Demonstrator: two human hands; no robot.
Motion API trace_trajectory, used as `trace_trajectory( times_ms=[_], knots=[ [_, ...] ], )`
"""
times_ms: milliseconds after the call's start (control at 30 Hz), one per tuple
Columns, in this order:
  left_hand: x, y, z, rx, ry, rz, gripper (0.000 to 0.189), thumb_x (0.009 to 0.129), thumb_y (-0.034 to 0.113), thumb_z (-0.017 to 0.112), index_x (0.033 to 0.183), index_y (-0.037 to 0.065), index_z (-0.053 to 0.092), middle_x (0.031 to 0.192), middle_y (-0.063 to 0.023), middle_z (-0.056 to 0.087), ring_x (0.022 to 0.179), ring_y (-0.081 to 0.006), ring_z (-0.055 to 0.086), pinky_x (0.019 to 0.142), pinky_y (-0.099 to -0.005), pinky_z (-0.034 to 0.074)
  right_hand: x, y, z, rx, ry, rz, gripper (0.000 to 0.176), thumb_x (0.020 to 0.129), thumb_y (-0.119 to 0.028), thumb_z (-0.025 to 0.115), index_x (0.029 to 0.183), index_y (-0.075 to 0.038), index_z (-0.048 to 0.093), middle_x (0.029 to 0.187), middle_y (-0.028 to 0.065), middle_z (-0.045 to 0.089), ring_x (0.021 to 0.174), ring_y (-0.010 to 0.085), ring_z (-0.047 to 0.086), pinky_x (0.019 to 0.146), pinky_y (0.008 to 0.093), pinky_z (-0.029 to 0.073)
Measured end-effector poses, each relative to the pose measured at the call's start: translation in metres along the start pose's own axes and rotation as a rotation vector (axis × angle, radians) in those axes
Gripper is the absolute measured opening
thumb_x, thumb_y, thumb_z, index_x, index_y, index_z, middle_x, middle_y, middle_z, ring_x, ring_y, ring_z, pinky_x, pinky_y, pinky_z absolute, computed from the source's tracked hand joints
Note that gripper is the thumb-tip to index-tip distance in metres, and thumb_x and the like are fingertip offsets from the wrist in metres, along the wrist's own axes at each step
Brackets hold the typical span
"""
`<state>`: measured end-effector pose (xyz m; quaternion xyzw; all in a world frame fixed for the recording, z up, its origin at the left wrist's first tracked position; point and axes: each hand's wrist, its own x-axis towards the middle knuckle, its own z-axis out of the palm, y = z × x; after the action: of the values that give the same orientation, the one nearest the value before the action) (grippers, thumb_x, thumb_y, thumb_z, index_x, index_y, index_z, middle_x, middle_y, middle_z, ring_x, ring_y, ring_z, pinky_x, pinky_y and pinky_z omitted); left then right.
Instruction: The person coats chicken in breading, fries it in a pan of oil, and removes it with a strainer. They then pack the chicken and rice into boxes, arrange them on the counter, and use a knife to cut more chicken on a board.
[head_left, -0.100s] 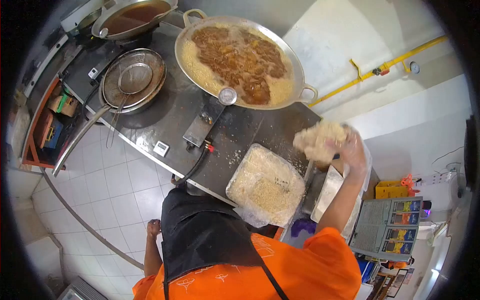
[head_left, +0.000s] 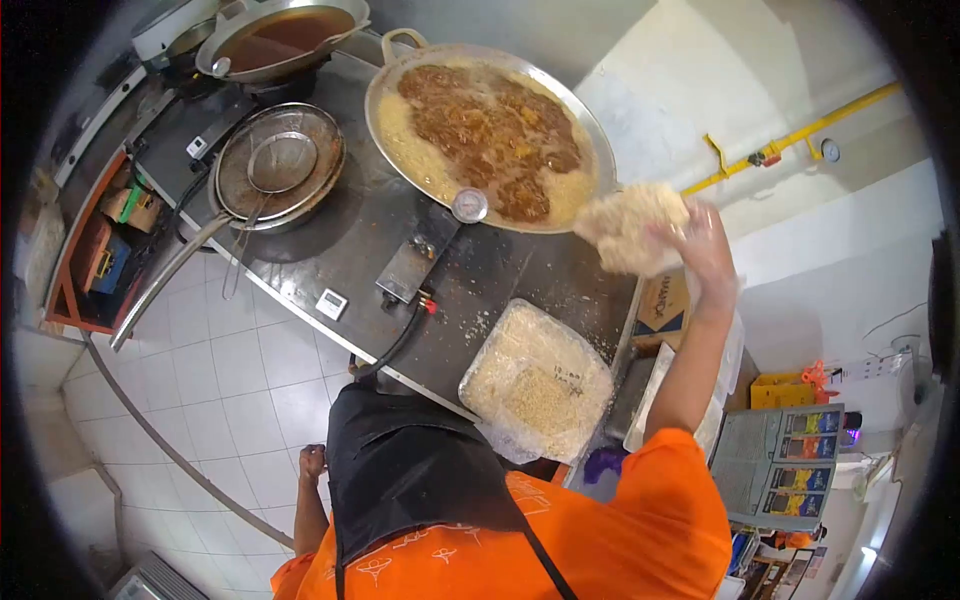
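Observation:
My right hand (head_left: 705,245) grips a large, pale breaded cutlet (head_left: 635,228), blurred a little by motion. The cutlet hangs just off the lower right rim of a big wok (head_left: 602,165), hiding the wok's near handle. Bubbling brown oil with pale foam (head_left: 490,135) fills the wok, and browned pieces show in it. Low at my side hangs my left hand (head_left: 312,460), fingers curled, with nothing visible in it. A plastic-wrapped tub of pale crumbs (head_left: 535,385) sits at the counter's near edge, below the cutlet.
A round thermometer (head_left: 469,206) sits at the wok's near rim. Strainers (head_left: 280,165) rest on a pot to the left, a long handle jutting over the counter edge. Behind them stands another wok of dark liquid (head_left: 285,40). A small timer (head_left: 331,304) and cardboard box (head_left: 662,305) are nearby.
My right hand has risen with the breaded cutlet, bringing it up to the wok's rim. The whole view has shifted slightly. My left hand stays low at my side.

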<state>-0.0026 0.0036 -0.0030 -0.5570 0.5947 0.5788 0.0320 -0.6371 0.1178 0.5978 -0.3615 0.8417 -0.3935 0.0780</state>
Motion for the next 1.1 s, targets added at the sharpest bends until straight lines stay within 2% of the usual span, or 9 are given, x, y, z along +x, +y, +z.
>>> trace_trajectory(
  times_ms=[167, 233, 367, 600, 767, 833, 967, 1067, 1100],
  knots=[
    [-0.013, -0.002, -0.006, -0.31, 0.039, -0.239, 0.031, 0.09, 0.023, 0.054, 0.111, 0.001, 0.057, 0.084, -0.011, 0.065, 0.066, -0.0188, 0.062, 0.051, -0.0313, 0.047, 0.121, -0.047, 0.096, 0.067, -0.391, -0.002, 0.056, 0.066, -0.014, 0.086, 0.108, 0.007, 0.057, 0.101, 0.0135, 0.063, 0.096, 0.0175, 0.06, 0.086, 0.0301, 0.049],
    [-0.025, -0.004, -0.001, -0.445, 0.091, -0.344, 0.03, 0.091, 0.023, 0.054, 0.111, 0.001, 0.055, 0.086, -0.012, 0.066, 0.068, -0.0196, 0.063, 0.05, -0.0316, 0.046, 0.179, 0.013, 0.168, 0.067, -0.238, -0.151, 0.064, 0.071, -0.032, 0.082, 0.114, 0.007, 0.057, 0.114, 0.0187, 0.061, 0.102, 0.0265, 0.061, 0.086, 0.0333, 0.05],
    [-0.052, -0.016, 0.001, -0.52, 0.178, -0.407, 0.03, 0.09, 0.024, 0.054, 0.11, 0.001, 0.056, 0.085, -0.0111, 0.066, 0.065, -0.0188, 0.062, 0.049, -0.0313, 0.045, 0.221, -0.001, 0.238, -0.733, -0.324, -0.323, 0.057, 0.073, -0.035, 0.074, 0.11, 0.006, 0.06, 0.115, 0.0234, 0.061, 0.103, 0.0338, 0.061, 0.091, 0.0407, 0.048],
    [-0.072, -0.07, 0.014, -0.393, 0.13, -0.516, 0.026, 0.089, 0.022, 0.055, 0.106, 0.003, 0.058, 0.082, -0.0101, 0.066, 0.068, -0.0204, 0.063, 0.05, -0.0345, 0.046, 0.218, 0.004, 0.211, -1.063, -0.21, -0.377, 0.036, 0.078, -0.029, 0.065, 0.1, 0.0, 0.065, 0.101, 0.0195, 0.066, 0.096, 0.0319, 0.064, 0.085, 0.0409, 0.051],
    [-0.071, -0.067, -0.002, 0.057, -0.028, -0.037, 0.025, 0.089, 0.024, 0.055, 0.104, 0.004, 0.058, 0.081, -0.009, 0.065, 0.066, -0.0197, 0.062, 0.05, -0.0337, 0.046, 0.081, 0.007, 0.108, -0.436, -0.082, -0.502, 0.029, 0.084, -0.03, 0.064, 0.091, -0.002, 0.066, 0.09, 0.0128, 0.068, 0.084, 0.0233, 0.065, 0.076, 0.033, 0.05],
    [-0.064, -0.048, -0.009, 0.188, -0.061, 0.126, 0.024, 0.089, 0.024, 0.055, 0.103, 0.004, 0.058, 0.08, -0.0086, 0.065, 0.066, -0.0194, 0.062, 0.049, -0.0335, 0.045, 0.001, 0.036, 0.093, 0.079, -0.361, -0.21, 0.031, 0.087, -0.034, 0.063, 0.091, -0.003, 0.066, 0.086, 0.0067, 0.066, 0.081, 0.0151, 0.062, 0.074, 0.0303, 0.049],
    [-0.045, 0.004, -0.025, 0.405, -0.041, 0.424, 0.024, 0.089, 0.025, 0.056, 0.101, 0.005, 0.059, 0.079, -0.0077, 0.064, 0.064, -0.0189, 0.061, 0.049, -0.0329, 0.045, -0.14, 0.161, 0.123, -0.035, -0.626, -0.03, 0.027, 0.087, -0.028, 0.061, 0.094, -0.002, 0.066, 0.09, 0.0126, 0.067, 0.085, 0.0241, 0.064, 0.077, 0.0365, 0.05],
    [-0.03, 0.051, -0.03, -0.155, -0.02, -0.287, 0.027, 0.09, 0.029, 0.056, 0.103, 0.006, 0.059, 0.078, -0.0057, 0.063, 0.062, -0.0162, 0.06, 0.05, -0.0291, 0.045, -0.227, 0.258, 0.183, -0.315, -0.701, 0.073, 0.026, 0.088, -0.025, 0.057, 0.099, -0.004, 0.066, 0.1, 0.0153, 0.067, 0.094, 0.0304, 0.063, 0.086, 0.0409, 0.048],
    [-0.024, 0.056, -0.035, -0.144, -0.009, -0.265, 0.028, 0.09, 0.029, 0.056, 0.105, 0.005, 0.058, 0.08, -0.0063, 0.064, 0.063, -0.0161, 0.061, 0.05, -0.0291, 0.045, -0.245, 0.283, 0.206, -0.396, -0.396, -0.068, 0.023, 0.086, -0.023, 0.055, 0.096, -0.005, 0.066, 0.104, 0.0162, 0.064, 0.099, 0.0314, 0.06, 0.09, 0.0422, 0.046]
  ],
)
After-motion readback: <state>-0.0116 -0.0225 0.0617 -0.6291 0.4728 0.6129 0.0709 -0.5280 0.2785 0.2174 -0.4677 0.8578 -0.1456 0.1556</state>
